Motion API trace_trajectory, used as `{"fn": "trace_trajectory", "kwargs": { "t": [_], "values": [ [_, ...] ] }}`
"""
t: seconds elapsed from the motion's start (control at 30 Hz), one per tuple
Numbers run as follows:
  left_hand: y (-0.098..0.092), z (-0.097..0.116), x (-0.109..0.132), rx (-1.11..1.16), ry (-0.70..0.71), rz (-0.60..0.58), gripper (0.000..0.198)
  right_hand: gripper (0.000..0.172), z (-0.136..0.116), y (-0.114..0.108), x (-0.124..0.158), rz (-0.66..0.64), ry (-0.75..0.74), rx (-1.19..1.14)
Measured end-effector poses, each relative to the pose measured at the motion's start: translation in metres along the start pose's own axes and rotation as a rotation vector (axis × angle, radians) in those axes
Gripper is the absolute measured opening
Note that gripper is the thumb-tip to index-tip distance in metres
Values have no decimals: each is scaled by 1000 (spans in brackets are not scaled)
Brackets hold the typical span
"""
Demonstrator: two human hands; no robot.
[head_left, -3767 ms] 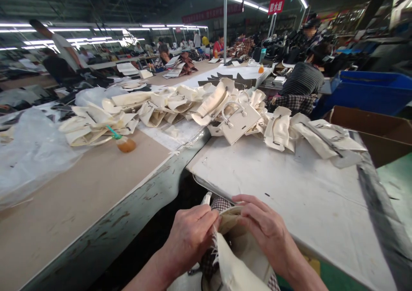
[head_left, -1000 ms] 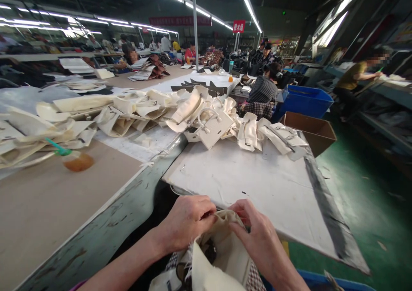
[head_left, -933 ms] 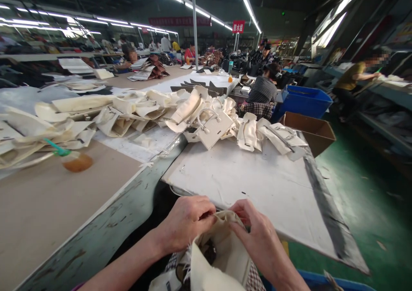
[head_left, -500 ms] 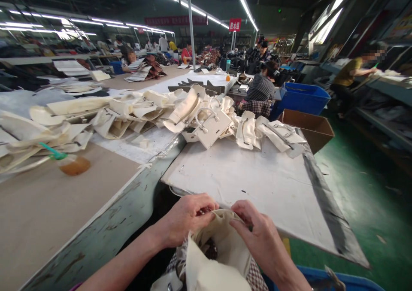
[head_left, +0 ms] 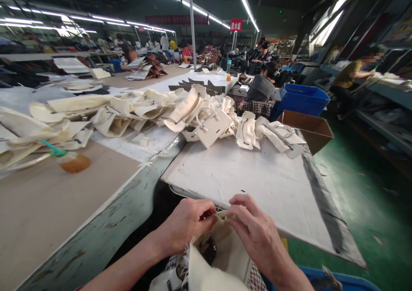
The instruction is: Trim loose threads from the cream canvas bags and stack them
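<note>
A cream handbag piece point(head_left: 214, 265) with a frayed edge rests on my lap, its inside facing up. My left hand point(head_left: 188, 220) pinches its far rim. Close beside it, my right hand point(head_left: 252, 222) grips the same rim between thumb and fingers. A thin thread or strip seems to run between the fingertips, too fine to make out. Checked cloth point(head_left: 257, 278) shows beneath the bag.
Ahead is a white-topped table point(head_left: 251, 175) with cream bags point(head_left: 212, 128) heaped along its far side. A glue bottle point(head_left: 72, 161) lies on the left table point(head_left: 80, 196). A blue bin point(head_left: 304, 98) and cardboard box point(head_left: 307, 125) stand at right. A person in stripes point(head_left: 260, 88) sits beyond.
My hands have shifted slightly along the rim and their fingers sit closer together. The right fingers have curled further over the edge. The bag stays on my lap.
</note>
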State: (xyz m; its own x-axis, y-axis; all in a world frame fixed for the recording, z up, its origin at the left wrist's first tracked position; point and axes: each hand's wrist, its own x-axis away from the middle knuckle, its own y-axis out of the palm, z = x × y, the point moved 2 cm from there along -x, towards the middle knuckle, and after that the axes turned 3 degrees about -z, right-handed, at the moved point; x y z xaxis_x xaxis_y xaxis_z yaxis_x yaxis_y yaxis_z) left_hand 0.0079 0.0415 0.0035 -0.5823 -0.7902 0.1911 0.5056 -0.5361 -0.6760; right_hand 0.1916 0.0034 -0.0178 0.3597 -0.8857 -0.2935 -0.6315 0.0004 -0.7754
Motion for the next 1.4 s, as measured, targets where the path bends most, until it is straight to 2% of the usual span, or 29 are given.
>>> {"fn": "trace_trajectory", "kwargs": {
  "t": [0.1, 0.3, 0.4, 0.53, 0.67, 0.77, 0.9, 0.97, 1.07, 1.17, 1.33, 1.4],
  "values": [
    [-1, 1, 0, -18, 10, 9, 15, 24, -3, -5, -9, -98, -106, 70],
    [-1, -1, 0, -21, -7, 7, 15, 8, -7, -11, -25, -191, -293, 348],
    [0, -2, -1, -42, -8, 9, 14, 7, -10, -12, -31, -236, -346, 424],
    [0, -2, -2, -65, 4, 34, 15, 10, -13, -9, -33, -272, -306, 399],
    [0, -3, -2, -59, 6, 34, 14, 11, -14, -3, -27, -272, -161, 204],
    [-1, -3, -1, -54, 16, 33, 15, 15, -13, 0, -22, -232, -42, 1],
    [-2, -2, -1, -46, 6, 32, 14, 19, -6, -3, -15, -91, 146, -210],
    [-1, -1, -1, -34, 0, 22, 14, 25, -1, -6, -10, -41, 214, -166],
    [-1, 1, -1, -23, 0, -2, 17, 29, 3, -7, 0, -39, 231, -33],
    [0, 2, -2, -13, -11, -14, 18, 26, 3, -5, 8, -26, 190, 76],
    [2, 0, 0, -5, -17, -5, 19, 12, -2, 3, 14, 86, 116, 243],
    [3, -1, 1, -2, -17, 5, 20, 13, -5, 5, 15, 137, 80, 284]
  ]
}}
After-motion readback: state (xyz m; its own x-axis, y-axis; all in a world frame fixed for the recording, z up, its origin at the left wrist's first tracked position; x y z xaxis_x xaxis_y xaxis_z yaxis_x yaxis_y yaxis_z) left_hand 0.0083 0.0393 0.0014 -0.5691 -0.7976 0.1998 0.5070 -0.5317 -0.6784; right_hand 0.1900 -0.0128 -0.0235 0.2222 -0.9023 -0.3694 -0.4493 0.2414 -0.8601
